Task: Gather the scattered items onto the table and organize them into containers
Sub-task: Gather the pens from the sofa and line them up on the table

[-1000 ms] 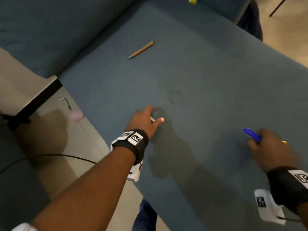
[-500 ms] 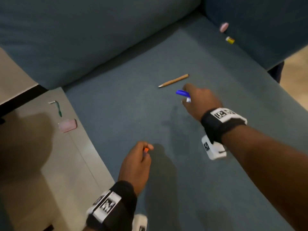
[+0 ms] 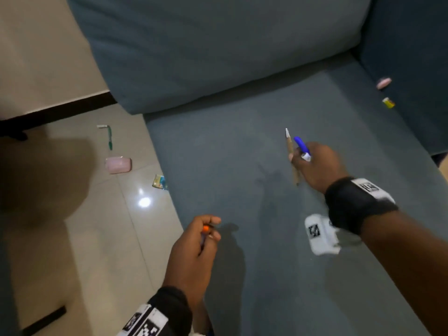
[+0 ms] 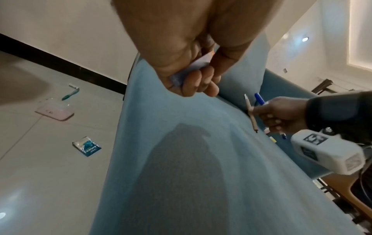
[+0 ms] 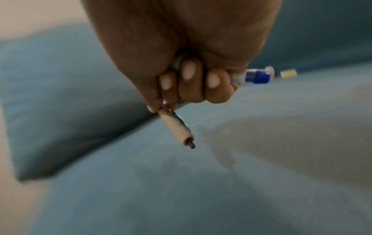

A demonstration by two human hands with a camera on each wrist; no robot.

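The blue sofa (image 3: 242, 154) meets a tiled floor (image 3: 84, 238) at 9 o'clock. The right hand (image 3: 317, 166) grips a pencil (image 3: 289, 146) and pen (image 3: 301, 145); the left hand (image 3: 194, 251) holds something small, orange-tipped.

Lying scattered across floor and sofa. Tan pencil (image 3: 291, 156) and blue-capped pen (image 3: 301, 146) being held together right of centre in the head view, both tilted, tips pointing up-frame, above the seat. Small item with an orange end (image 3: 205, 228) being pinched at lower centre, its shape mostly hidden. Green-handled razor (image 3: 108, 137) lying flat on the tiles at left, pink case (image 3: 118, 165) resting just below it, blue sachet (image 3: 160, 182) lying further down-frame beside the sofa edge. Pink eraser-like piece (image 3: 383, 83) and small yellow piece (image 3: 388, 102) sitting near each other at the upper right, by the armrest.
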